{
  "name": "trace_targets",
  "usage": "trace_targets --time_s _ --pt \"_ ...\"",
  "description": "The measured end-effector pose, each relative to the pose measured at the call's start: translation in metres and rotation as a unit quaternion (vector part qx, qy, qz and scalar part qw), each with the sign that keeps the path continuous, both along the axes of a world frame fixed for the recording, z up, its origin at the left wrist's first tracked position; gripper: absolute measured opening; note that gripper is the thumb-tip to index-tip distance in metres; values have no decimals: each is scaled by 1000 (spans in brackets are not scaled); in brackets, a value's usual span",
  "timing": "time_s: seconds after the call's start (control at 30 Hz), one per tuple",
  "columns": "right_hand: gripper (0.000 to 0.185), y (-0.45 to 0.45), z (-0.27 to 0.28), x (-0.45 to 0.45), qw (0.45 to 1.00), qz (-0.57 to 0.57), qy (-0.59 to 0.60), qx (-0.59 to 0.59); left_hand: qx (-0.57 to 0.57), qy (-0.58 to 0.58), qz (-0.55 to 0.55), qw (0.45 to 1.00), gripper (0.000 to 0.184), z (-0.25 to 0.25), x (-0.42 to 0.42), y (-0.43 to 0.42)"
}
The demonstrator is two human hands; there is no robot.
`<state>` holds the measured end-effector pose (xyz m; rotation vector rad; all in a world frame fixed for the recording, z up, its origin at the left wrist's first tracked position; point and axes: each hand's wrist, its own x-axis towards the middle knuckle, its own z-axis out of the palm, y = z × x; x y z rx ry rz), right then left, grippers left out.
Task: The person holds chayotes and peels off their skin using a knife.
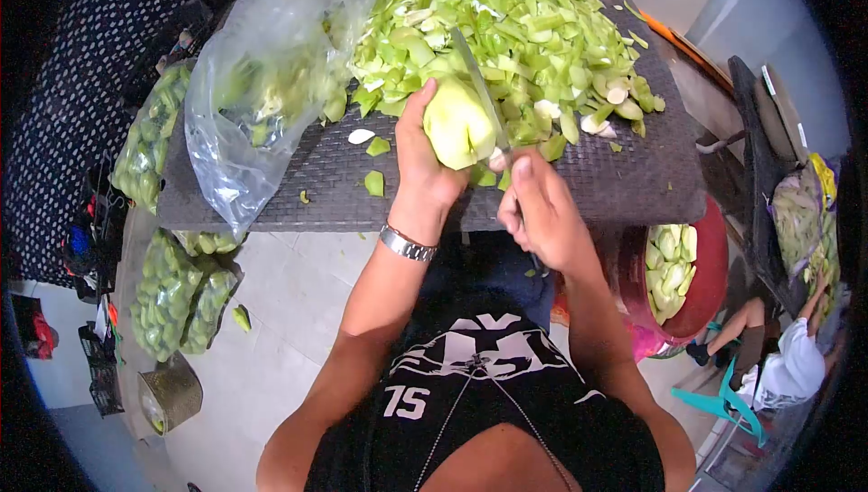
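Note:
My left hand [429,162] is wrapped round a pale green, peeled-looking chayote [457,126], held above the near part of the dark woven table [334,189]. My right hand [545,212] grips a knife [481,85], its blade pointing away from me along the chayote's right side. The fingers of the right hand hide most of the knife's handle. Behind the chayote lies a large heap of green peelings and cut pieces [515,31]. A few loose scraps [374,183] lie on the table left of my left hand.
A clear plastic bag [244,112] with green scraps lies at the table's left. Filled bags of green produce [165,302] stand on the floor at left, near a metal tin [172,397]. A red tub [714,266] holds peeled chayotes at right. Another person [796,365] is at far right by a turquoise stool [723,402].

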<state>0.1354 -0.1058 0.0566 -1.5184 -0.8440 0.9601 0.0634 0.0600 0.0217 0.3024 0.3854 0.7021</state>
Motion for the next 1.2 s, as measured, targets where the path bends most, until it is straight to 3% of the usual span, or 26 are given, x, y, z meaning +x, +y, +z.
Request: trace_targets --time_s 0.13,0.43,0.53,0.63,0.83,1.0,1.07,1.2 --pt "62 -3 -22 -17 997 44 -29 62 42 9 -3 999 41 -6 2 -4" --pt "63 7 -38 -25 988 -15 -131 81 57 7 3 998 41 -6 -4 -10" --pt "63 10 -41 -27 985 -33 -145 88 62 -11 29 998 23 -6 -10 -14" --pt "63 14 -42 -31 983 -48 -144 99 98 -1 46 994 24 3 -13 -19" --pt "63 10 -40 -28 992 -7 -115 46 182 35 118 976 39 2 -15 -33" --pt "66 11 -24 -14 997 28 -58 -36 217 30 97 971 47 2 -23 -35" --pt "66 14 -18 -12 996 18 -76 -52 238 51 83 966 54 9 -25 -37" --pt "65 19 -17 -16 970 -22 -234 -67 262 79 57 960 74 24 -28 -29"
